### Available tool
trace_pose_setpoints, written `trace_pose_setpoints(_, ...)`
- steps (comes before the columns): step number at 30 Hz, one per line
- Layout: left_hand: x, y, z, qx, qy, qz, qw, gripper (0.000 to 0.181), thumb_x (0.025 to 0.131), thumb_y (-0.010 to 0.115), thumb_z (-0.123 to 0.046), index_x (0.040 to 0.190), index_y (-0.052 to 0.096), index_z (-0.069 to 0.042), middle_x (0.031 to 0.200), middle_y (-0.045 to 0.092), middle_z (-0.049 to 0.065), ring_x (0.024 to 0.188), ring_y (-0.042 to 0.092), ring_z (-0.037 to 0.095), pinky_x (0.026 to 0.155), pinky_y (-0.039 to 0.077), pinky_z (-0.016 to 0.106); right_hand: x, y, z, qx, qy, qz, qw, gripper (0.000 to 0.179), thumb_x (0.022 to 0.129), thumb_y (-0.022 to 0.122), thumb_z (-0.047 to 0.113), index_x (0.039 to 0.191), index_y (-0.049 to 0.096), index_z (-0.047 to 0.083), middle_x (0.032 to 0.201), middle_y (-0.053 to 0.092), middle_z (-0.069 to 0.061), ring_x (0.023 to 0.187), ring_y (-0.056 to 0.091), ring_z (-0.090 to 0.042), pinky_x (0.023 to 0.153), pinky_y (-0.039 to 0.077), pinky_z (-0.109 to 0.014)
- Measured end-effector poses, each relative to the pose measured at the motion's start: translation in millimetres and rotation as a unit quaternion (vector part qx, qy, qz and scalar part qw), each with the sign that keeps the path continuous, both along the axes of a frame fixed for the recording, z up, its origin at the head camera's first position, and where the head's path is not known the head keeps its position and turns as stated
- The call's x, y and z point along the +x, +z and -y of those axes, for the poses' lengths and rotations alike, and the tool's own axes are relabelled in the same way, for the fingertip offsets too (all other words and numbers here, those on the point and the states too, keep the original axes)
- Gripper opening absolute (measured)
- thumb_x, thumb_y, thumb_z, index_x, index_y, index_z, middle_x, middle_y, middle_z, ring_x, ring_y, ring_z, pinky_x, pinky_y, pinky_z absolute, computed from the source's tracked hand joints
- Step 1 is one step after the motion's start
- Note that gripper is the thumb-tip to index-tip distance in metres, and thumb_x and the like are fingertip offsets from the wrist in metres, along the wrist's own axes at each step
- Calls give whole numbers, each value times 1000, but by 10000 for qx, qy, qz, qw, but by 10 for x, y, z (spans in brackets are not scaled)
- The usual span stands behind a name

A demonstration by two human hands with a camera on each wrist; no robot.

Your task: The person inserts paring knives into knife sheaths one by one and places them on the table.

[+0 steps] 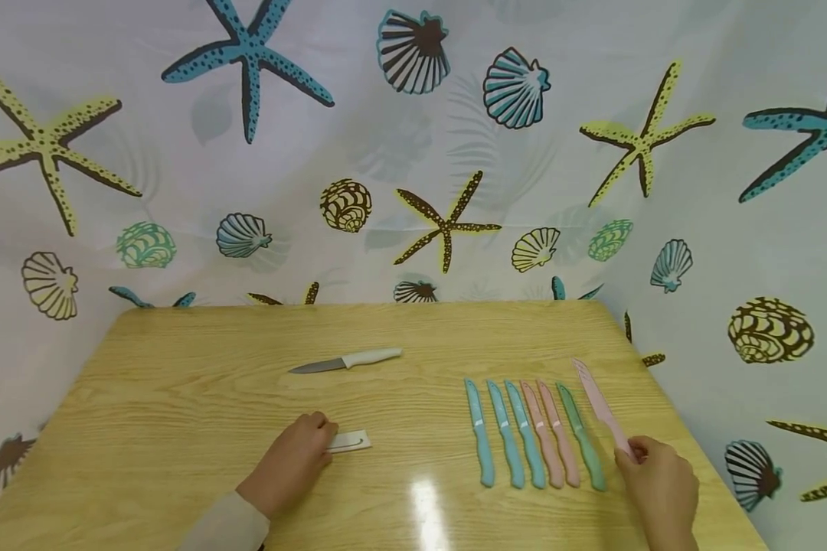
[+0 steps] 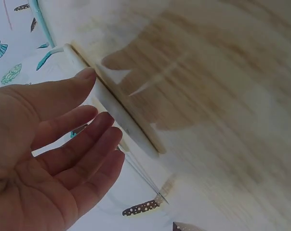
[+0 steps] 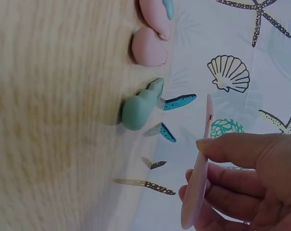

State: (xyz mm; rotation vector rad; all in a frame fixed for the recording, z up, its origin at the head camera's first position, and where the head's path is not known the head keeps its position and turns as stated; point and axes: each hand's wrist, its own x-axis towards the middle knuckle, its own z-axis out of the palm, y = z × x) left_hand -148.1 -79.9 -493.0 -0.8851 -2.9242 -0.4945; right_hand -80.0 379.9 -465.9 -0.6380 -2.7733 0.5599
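Note:
On the left, my left hand (image 1: 302, 459) is at a flat white strip (image 1: 349, 441), perhaps a blade cover, covering its left end. In the left wrist view the hand (image 2: 59, 144) has its fingers loosely bent, with a gap between thumb and index finger beside the strip (image 2: 121, 108). A paring knife (image 1: 372, 357) with a white handle and grey blade lies beyond, blade leftward. My right hand (image 1: 661, 486) pinches a pink knife (image 1: 599, 402) by its handle, blade pointing away. In the right wrist view this knife (image 3: 196, 192) sits between thumb and fingers.
Left of the right hand lie several knives in a row: blue ones (image 1: 482, 451), pink ones (image 1: 550, 459) and a green one (image 1: 589, 455), handles toward me. The wooden table (image 1: 179, 398) meets a curtain (image 1: 303, 252) printed with shells and starfish at its back and sides.

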Motion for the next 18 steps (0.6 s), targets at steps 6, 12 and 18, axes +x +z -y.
trace_pose_setpoints(6,1,-1,-7,-94,66,84,9999,24,77,79,-7,95,65,-2,88,56,5,76,55,17,65,51,32,-59,-72,-101,-310,-153,590,9977,28,83,66,13,99,67,-11,85,69,-21,71,64,-37,56,48,-47)
trace_pose_setpoints(12,-11,-27,-25,-217,-2,56,9997,20,77,79,-8,91,65,-3,85,56,4,75,56,17,66,51,33,-116,-145,-171,-395,-48,1016,9940,31,83,66,16,98,67,-11,89,68,-24,75,64,-40,58,49,-48)
trace_pose_setpoints(18,-36,-59,-7,-440,-457,-308,9975,17,78,79,-11,85,65,-4,80,57,4,71,58,18,64,52,33,-163,-172,-179,-439,-74,1245,9912,26,81,68,16,91,68,-8,86,67,-25,71,63,-36,55,49,-46)
